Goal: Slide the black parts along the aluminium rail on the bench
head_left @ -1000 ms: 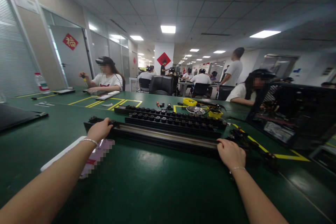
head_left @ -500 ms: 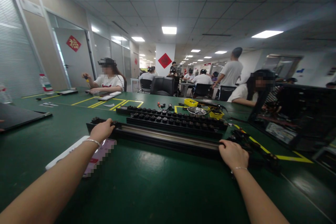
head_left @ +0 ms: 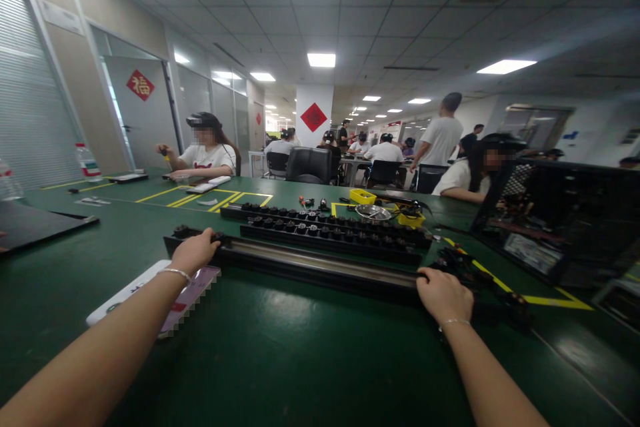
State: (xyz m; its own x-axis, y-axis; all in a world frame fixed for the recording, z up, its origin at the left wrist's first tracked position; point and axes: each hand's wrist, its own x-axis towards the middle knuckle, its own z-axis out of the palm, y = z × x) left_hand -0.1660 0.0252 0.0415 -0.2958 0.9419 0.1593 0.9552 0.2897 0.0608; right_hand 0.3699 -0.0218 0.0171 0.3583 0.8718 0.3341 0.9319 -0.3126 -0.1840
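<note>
A long black channel-shaped rail [head_left: 320,265] with a pale metal inner strip lies across the near side of the green table. My left hand [head_left: 194,253] is closed over it near its left end, beside small black parts [head_left: 183,232]. Farther right, my right hand [head_left: 447,295] curls its fingers over the rail; its end is partly hidden there. Just behind lie two more black rails, the nearer one [head_left: 330,233] carrying a row of round black pieces. A white box [head_left: 131,290] and a pinkish card or case [head_left: 200,283] sit under my left forearm.
Yellow bins [head_left: 363,196] and a round metal dish [head_left: 373,212] stand beyond the rails. An opened black computer case [head_left: 535,220] is at the right, with loose black parts [head_left: 493,277] near it. A dark flat panel [head_left: 43,225] lies at left. Co-workers sit across the table.
Both hands keep the same places on the rail, which has not visibly moved. The view has shifted very slightly. In the background, people have moved a little.
</note>
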